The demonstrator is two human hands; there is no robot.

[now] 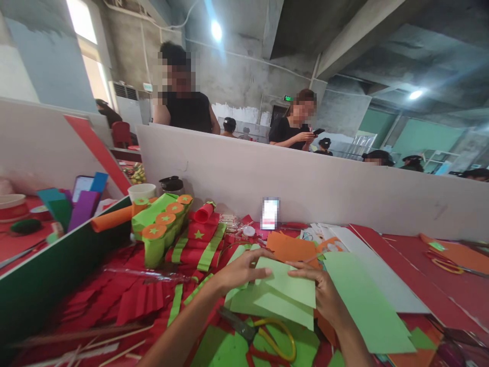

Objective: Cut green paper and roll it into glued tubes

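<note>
Several light green paper sheets (290, 283) lie loosely stacked between my two hands. My left hand (244, 270) grips their upper left edge, thumb on top and fingers behind. At the right edge, my right hand (323, 285) holds the same sheets, its fingertips over the top one. Just below them are scissors (275, 339) with yellow and red handles, resting on darker green paper (217, 346). Orange paper (292, 247) lies behind the sheets. To the right of my right hand is a longer light green sheet (367, 300).
Red and green paper models (198, 234) stand left of centre, near a white cup (142, 191). A lit phone (270, 214) leans against the white partition (305, 178). Red strips (141, 300) and thin sticks cover the left. Behind the partition, one person (294, 125) holds a phone; another stands.
</note>
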